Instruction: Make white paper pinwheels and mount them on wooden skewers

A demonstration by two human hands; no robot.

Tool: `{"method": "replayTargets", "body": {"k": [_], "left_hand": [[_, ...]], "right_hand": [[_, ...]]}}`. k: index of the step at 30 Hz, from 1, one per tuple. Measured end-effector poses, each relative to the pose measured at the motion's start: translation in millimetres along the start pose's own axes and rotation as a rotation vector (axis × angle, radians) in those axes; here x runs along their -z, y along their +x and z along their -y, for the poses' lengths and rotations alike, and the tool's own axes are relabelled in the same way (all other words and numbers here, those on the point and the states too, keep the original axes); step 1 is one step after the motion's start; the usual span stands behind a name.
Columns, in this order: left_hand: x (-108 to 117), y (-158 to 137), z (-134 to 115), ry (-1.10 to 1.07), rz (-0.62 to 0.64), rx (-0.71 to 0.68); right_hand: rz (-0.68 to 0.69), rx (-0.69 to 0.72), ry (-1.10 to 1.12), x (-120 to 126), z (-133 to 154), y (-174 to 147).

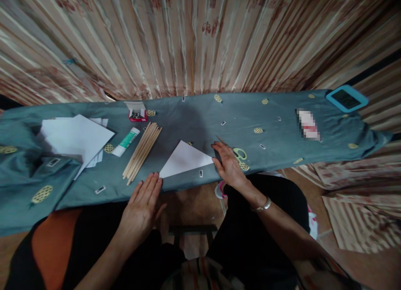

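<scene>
A sheet of white paper folded into a triangle (187,158) lies flat on the cloth in front of me. My left hand (142,204) rests at the near edge of the cloth, fingers stretched out, fingertips by the triangle's left corner. At its right corner is my right hand (230,162), with the fingers extended and the thumb by the paper's tip. Scissors with green handles (240,154) lie beside the right hand, which partly hides them. Left of the triangle is a bundle of thin wooden sticks (142,153).
A glue stick (126,142), a small open red box of metal bits (138,114) and a stack of white paper (75,135) lie to the left. Far right are a blurred-out item (308,124) and a blue digital timer (346,99). A curtain (200,44) hangs behind the cloth-covered surface (232,114).
</scene>
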State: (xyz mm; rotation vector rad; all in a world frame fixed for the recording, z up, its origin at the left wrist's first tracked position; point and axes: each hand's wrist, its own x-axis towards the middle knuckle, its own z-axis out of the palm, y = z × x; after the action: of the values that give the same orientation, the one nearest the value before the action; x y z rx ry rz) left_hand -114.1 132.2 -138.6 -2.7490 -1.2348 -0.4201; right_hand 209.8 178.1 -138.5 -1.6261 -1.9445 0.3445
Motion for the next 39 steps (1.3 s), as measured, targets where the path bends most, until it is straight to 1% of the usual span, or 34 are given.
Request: {"method": "replayTargets", "body": {"k": [4, 7, 11, 13, 15, 22, 29, 31, 34, 36, 39], "left_hand": [[0.8, -3.7, -2.5, -0.043, -0.027, 0.043], [1.6, -3.6, -2.4, -0.130, -0.043, 0.098], [1.2, -0.3, -0.5, -0.228, -0.065, 0.166], [-0.4, 1.6, -0.3, -0.234, -0.062, 0.183], [-2.4, 2.7, -0.9, -0.224, -0.058, 0.192], [-6.4, 2.4, -2.8, -0.185, -0.058, 0.171], [-4.4, -5.2, 1.9, -0.148, -0.056, 0.123], [-1.0, -7.1, 2.3, -0.182, -0.069, 0.150], [6.6, -2.3, 1.9, -0.289, -0.096, 0.231], [12.3, 7.4, 2.5, -0.378, -0.113, 0.288], [18.6, 30.5, 7.6, -0.484, -0.123, 0.380]], "right_hand": [[0.010, 0.009, 0.012, 4.3, -2.1, 0.5], [0.025, 0.003, 0.051, 8.7, 1.9, 4.5], [0.118, 0.008, 0.049, 10.2, 11.7, 11.1], [0.158, 0.004, 0.051, 8.3, 15.3, 14.0], [0.169, -0.007, 0.079, 5.7, 16.7, 16.4], [0.084, -0.077, 0.246, -0.5, 10.5, 21.1], [0.032, -0.095, 0.303, 0.7, 3.9, 23.9], [0.000, -0.102, 0.352, 4.9, 2.0, 26.5], [-0.035, -0.120, 0.418, 11.1, 0.5, 31.4], [-0.038, -0.123, 0.431, 12.4, 1.1, 33.9], [-0.030, -0.095, 0.417, 9.3, 3.3, 34.5]]}}
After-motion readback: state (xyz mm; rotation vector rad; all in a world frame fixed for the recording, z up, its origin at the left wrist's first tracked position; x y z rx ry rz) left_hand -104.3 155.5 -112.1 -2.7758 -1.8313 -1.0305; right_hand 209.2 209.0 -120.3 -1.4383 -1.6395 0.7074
